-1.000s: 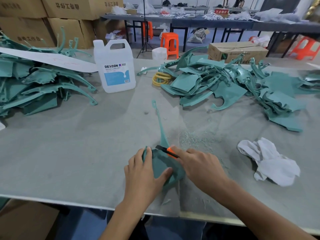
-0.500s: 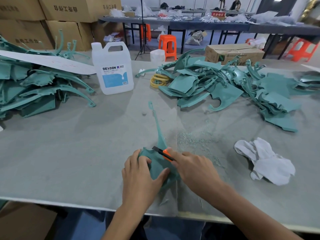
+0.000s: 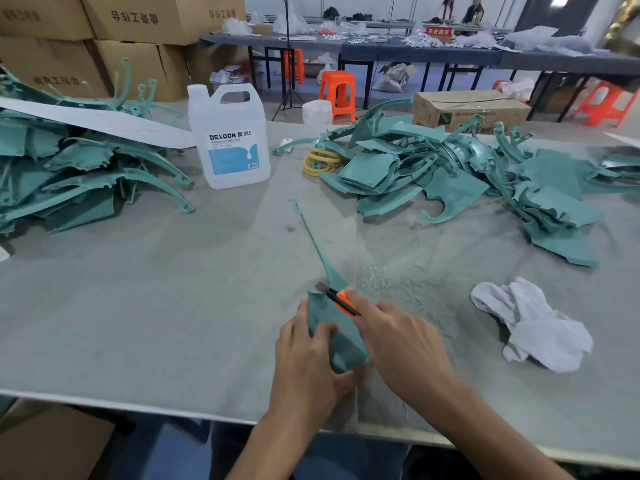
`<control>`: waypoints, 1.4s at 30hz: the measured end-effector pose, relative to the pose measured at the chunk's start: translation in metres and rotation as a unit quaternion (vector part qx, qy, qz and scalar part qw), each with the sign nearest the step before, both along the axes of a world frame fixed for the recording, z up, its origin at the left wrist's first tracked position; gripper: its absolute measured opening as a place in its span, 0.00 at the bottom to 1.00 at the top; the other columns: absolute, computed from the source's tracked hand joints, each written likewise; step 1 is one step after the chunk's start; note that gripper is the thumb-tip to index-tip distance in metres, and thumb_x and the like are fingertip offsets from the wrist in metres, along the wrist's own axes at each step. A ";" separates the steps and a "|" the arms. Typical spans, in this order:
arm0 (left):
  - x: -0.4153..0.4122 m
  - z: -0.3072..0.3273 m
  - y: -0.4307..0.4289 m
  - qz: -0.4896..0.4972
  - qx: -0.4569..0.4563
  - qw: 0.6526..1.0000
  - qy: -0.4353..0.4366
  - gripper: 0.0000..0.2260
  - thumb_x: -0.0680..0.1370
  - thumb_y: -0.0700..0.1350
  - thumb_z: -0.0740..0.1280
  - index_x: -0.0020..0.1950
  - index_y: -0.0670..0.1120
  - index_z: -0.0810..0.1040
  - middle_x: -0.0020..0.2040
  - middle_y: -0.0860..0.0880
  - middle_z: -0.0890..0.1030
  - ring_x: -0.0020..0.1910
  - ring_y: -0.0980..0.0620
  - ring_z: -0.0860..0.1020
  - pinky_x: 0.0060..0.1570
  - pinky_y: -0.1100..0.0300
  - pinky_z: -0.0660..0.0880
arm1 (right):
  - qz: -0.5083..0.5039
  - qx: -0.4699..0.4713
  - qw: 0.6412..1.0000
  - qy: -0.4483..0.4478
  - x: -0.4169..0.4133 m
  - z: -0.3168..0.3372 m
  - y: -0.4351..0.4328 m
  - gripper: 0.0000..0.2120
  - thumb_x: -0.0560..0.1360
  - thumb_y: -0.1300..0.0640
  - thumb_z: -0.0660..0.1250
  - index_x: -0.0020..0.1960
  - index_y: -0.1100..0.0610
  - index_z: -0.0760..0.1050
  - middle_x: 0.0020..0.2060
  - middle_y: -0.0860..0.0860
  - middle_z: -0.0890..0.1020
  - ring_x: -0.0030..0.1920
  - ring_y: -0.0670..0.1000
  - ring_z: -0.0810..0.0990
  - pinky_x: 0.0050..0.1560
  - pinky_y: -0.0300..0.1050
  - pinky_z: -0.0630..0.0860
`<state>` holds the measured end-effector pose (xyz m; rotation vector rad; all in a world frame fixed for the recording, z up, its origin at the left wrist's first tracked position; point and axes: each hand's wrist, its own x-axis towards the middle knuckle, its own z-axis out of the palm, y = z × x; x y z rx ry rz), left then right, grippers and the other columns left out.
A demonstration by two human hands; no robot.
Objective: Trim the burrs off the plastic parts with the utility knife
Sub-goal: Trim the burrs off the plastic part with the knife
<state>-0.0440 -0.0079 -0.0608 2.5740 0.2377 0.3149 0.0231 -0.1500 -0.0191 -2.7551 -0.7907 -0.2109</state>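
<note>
A teal plastic part [image 3: 341,336] with a long thin stem pointing away from me lies on the grey table near its front edge. My left hand [image 3: 308,362] presses down on the part's wide end and grips its near side. My right hand [image 3: 401,344] holds an orange and black utility knife [image 3: 341,301], its blade resting on the part's far upper edge. Fine teal shavings [image 3: 391,282] are scattered just right of the stem.
A heap of teal parts [image 3: 460,174] fills the back right, another heap [image 3: 72,171] the back left under a white strip. A clear DEXCON jug [image 3: 230,140] stands between them beside yellow rings [image 3: 320,162]. White cloth [image 3: 533,323] lies at right.
The knife has slid along the part's upper edge toward its far left corner. My left hand has shifted its grip on the wide end, thumb now on top.
</note>
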 end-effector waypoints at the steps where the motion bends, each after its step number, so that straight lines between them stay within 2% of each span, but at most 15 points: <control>1: 0.000 0.000 -0.001 0.005 0.000 1.000 -0.007 0.36 0.64 0.74 0.61 0.61 0.50 0.78 0.79 0.42 0.61 0.69 0.42 0.65 0.68 0.50 0.66 | 0.004 -0.007 1.000 0.002 -0.002 0.000 0.001 0.23 0.84 0.47 0.57 0.77 0.39 0.54 0.45 0.48 0.78 0.39 0.55 0.82 0.33 0.49 0.64; 4: 0.000 0.000 -0.001 0.016 0.002 1.000 -0.018 0.33 0.64 0.72 0.61 0.56 0.49 0.78 0.78 0.42 0.64 0.67 0.42 0.67 0.66 0.50 0.67 | 0.006 -0.027 1.000 0.016 -0.003 0.003 0.004 0.23 0.85 0.47 0.55 0.78 0.39 0.54 0.50 0.49 0.79 0.43 0.56 0.82 0.35 0.49 0.67; 7: 0.000 0.001 -0.001 0.009 0.006 1.000 -0.007 0.33 0.64 0.72 0.61 0.57 0.50 0.77 0.78 0.43 0.62 0.67 0.43 0.66 0.66 0.51 0.66 | 0.002 -0.042 0.999 0.025 -0.004 0.005 0.009 0.23 0.86 0.47 0.54 0.79 0.40 0.53 0.51 0.49 0.79 0.45 0.56 0.83 0.38 0.50 0.72; 9: 0.000 0.001 0.000 0.004 0.002 1.000 -0.009 0.32 0.64 0.70 0.66 0.57 0.49 0.78 0.78 0.43 0.62 0.67 0.43 0.66 0.66 0.51 0.66 | -0.002 -0.054 0.998 0.031 -0.004 0.006 0.013 0.24 0.85 0.49 0.55 0.79 0.41 0.53 0.53 0.50 0.79 0.46 0.57 0.83 0.41 0.51 0.76; 12: -0.001 0.000 0.000 0.003 0.007 1.000 -0.009 0.30 0.63 0.65 0.73 0.58 0.49 0.78 0.78 0.42 0.63 0.68 0.42 0.66 0.67 0.50 0.65 | -0.005 -0.079 0.996 0.039 -0.005 0.007 0.020 0.26 0.85 0.51 0.54 0.81 0.43 0.50 0.54 0.51 0.79 0.47 0.59 0.83 0.42 0.52 0.74; 16: 0.000 0.000 -0.001 0.007 0.014 1.000 -0.012 0.30 0.62 0.63 0.75 0.58 0.49 0.78 0.77 0.42 0.64 0.67 0.42 0.68 0.65 0.51 0.66 | -0.007 -0.104 0.993 0.047 -0.009 0.010 0.024 0.28 0.85 0.54 0.54 0.82 0.45 0.48 0.54 0.52 0.78 0.48 0.60 0.83 0.40 0.52 0.70; 20: -0.001 0.000 -0.003 0.015 0.012 0.999 -0.031 0.29 0.62 0.69 0.67 0.54 0.50 0.78 0.75 0.43 0.67 0.66 0.43 0.69 0.63 0.51 0.67 | -0.014 -0.112 0.993 0.025 0.000 0.015 0.019 0.27 0.85 0.53 0.55 0.80 0.42 0.49 0.53 0.51 0.78 0.46 0.58 0.83 0.38 0.49 0.68; 23: -0.001 -0.001 -0.004 0.021 0.017 0.999 -0.044 0.28 0.63 0.73 0.63 0.50 0.53 0.73 0.75 0.46 0.65 0.66 0.48 0.65 0.63 0.54 0.65 | -0.044 -0.109 0.993 0.028 0.013 0.018 0.004 0.25 0.84 0.54 0.56 0.78 0.41 0.53 0.51 0.49 0.79 0.46 0.58 0.83 0.38 0.49 0.67; 27: 0.001 -0.004 -0.004 0.019 0.018 0.998 -0.057 0.27 0.64 0.73 0.64 0.49 0.54 0.72 0.75 0.46 0.66 0.66 0.48 0.66 0.63 0.53 0.66 | -0.033 -0.065 0.997 0.036 0.010 0.017 -0.005 0.24 0.84 0.50 0.57 0.77 0.39 0.54 0.47 0.49 0.78 0.44 0.58 0.82 0.37 0.51 0.72; 29: 0.002 -0.005 -0.004 0.018 0.014 0.998 -0.058 0.28 0.63 0.73 0.65 0.50 0.53 0.74 0.75 0.45 0.66 0.66 0.47 0.66 0.63 0.52 0.67 | -0.016 -0.031 0.999 0.028 0.006 0.015 -0.001 0.24 0.84 0.49 0.57 0.76 0.38 0.53 0.45 0.48 0.77 0.41 0.58 0.81 0.35 0.50 0.69; 34: 0.001 -0.004 -0.003 0.024 0.024 0.997 -0.069 0.29 0.64 0.73 0.64 0.49 0.51 0.74 0.74 0.44 0.68 0.65 0.46 0.68 0.60 0.52 0.68 | -0.010 -0.023 0.999 0.039 0.008 0.006 0.002 0.22 0.84 0.46 0.56 0.74 0.37 0.53 0.44 0.46 0.76 0.40 0.56 0.81 0.36 0.50 0.73; 37: 0.000 -0.005 -0.002 0.016 0.010 0.998 -0.060 0.28 0.64 0.74 0.64 0.50 0.54 0.71 0.75 0.47 0.64 0.67 0.49 0.64 0.63 0.55 0.64 | -0.032 -0.032 0.998 0.040 0.016 0.006 -0.004 0.21 0.84 0.47 0.56 0.74 0.37 0.55 0.46 0.48 0.78 0.42 0.57 0.82 0.40 0.53 0.78; 42: 0.001 0.002 0.005 -0.024 -0.010 1.000 -0.008 0.29 0.64 0.75 0.63 0.55 0.57 0.69 0.80 0.50 0.55 0.72 0.52 0.55 0.68 0.57 0.56 | -0.048 0.009 0.996 0.071 0.017 0.007 -0.017 0.21 0.84 0.46 0.55 0.76 0.38 0.58 0.53 0.48 0.81 0.49 0.56 0.81 0.44 0.52 0.76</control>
